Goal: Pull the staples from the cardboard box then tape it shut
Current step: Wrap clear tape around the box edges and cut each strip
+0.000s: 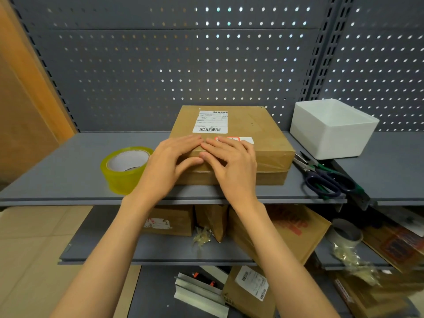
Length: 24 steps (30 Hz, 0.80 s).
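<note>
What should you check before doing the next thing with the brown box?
1. Flat brown cardboard box sits fully on the grey metal shelf: ok.
2. Left hand and right hand both press flat on the box's near top edge: ok.
3. Clear tape wraps over the near right edge: ok.
4. All staples out: cannot tell.
5. Yellow-tinted roll of packing tape within reach, left of the box: ok.
6. Dark-handled scissors ready, right of the box: ok.

brown cardboard box (pixel 250 134), white barcode label (pixel 210 121); yellow tape roll (pixel 125 168); white bin (pixel 332 128); grey shelf (pixel 68 171), grey perforated back panel (pixel 160 65); dark-blue-handled scissors (pixel 325 180).
</note>
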### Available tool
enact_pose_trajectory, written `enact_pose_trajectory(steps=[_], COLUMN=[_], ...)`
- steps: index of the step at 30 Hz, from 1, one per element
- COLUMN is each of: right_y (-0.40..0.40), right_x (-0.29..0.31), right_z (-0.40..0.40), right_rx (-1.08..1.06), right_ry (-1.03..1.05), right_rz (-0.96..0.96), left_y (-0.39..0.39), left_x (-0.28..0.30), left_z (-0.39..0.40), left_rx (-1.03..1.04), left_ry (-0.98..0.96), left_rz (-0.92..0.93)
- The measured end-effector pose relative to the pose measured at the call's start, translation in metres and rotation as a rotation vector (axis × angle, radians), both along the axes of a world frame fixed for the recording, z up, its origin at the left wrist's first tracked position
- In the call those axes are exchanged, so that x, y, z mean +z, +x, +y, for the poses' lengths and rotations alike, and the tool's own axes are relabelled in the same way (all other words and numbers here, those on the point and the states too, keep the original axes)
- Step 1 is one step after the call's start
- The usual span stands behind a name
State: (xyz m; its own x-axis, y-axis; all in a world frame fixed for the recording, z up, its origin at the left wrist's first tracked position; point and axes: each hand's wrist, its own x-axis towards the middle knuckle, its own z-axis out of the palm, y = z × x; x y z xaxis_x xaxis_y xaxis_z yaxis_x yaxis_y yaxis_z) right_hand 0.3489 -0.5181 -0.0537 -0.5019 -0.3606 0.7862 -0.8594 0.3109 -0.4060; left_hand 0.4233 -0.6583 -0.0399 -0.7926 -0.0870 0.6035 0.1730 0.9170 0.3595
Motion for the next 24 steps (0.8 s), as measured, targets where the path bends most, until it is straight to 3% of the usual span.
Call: enact_pose_trajectory(steps=[6,14,19,24], right_y=[0.000,0.005,0.003,0.000], right_x=[0.000,0.000,0.002,0.004], right_z=[-0.001,0.003,0.009,0.016], right_rx=[-0.010,-0.026,-0.024,-0.006], right_ry=[-0.011,0.076,0.183,0.267], right_rz=[-0.010,0.020,0.078,0.090], left_y=[0.002,0.010,0.007,0.008], left_x=[-0.006,-0.009,-0.007,-0.005], left_z=[0.002,0.015,0.014,0.012], left_rx=[0.071,0.179,0.156,0.141], left_ry=[-0.052,-0.278,-0.073,-0.027], left_rz=[0.017,-0.007,0.027,-0.006])
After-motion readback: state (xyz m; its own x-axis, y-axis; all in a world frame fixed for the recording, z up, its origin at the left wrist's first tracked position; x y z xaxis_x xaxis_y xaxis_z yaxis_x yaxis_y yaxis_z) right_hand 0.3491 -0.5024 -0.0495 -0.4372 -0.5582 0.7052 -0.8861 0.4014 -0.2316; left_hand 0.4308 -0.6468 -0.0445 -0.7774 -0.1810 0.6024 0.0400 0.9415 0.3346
